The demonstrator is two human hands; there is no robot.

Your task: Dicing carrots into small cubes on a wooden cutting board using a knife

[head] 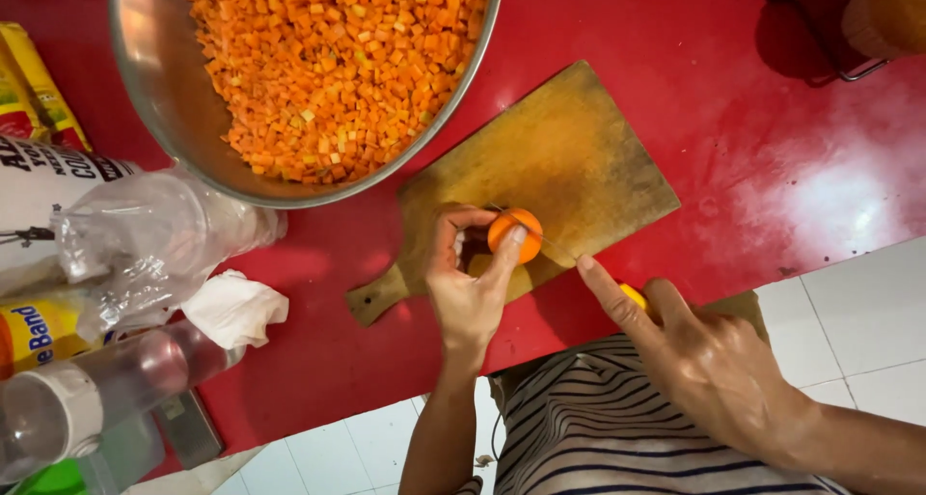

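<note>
Pinching carrot (pixel 514 234), left hand (pixel 470 283) arched.

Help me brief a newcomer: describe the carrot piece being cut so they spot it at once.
On the red counter lies a wooden cutting board. At its near edge, the left hand pinches the carrot piece: one whole orange round, unlike the tiny cubes filling the metal bowl.
</note>
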